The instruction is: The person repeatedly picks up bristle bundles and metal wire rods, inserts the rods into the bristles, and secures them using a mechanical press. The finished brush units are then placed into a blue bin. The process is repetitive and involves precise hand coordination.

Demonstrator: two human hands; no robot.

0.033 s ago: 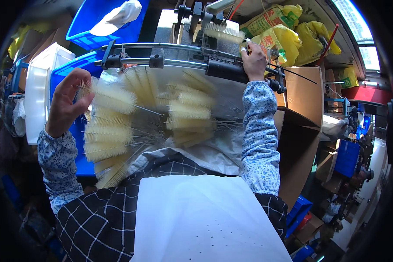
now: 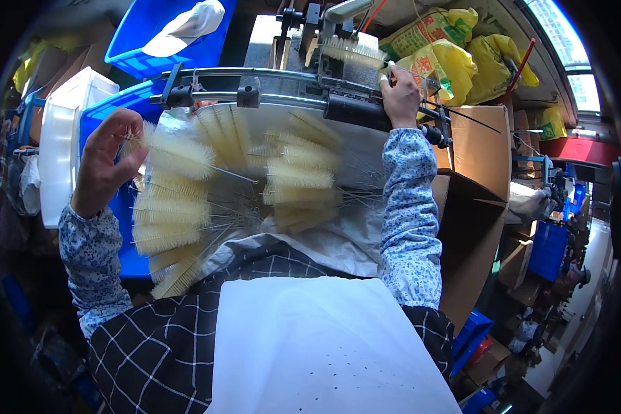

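My left hand (image 2: 110, 160) pinches the bristled end of a cream bottle brush (image 2: 179, 153), whose bare wire stem points right toward my lap. At the bench machine (image 2: 283, 79), my right hand (image 2: 400, 98) is closed at the right end of another bottle brush (image 2: 352, 52), mounted across the machine. Thumb and forefinger meet near its stem, and a light wrap shows on one finger. Several more brushes (image 2: 300, 172) lie in two fanned groups on a pale sheet (image 2: 355, 241) between my arms, their wire stems crossing in the middle.
Horizontal metal rails (image 2: 217, 72) span the far side of the sheet. Blue crates (image 2: 134, 52) stand at left, one with a white cap (image 2: 186, 27) on it, beside a white bin (image 2: 65, 148). An open cardboard box (image 2: 479, 152) is right of my forearm; yellow sacks (image 2: 435, 62) lie behind.
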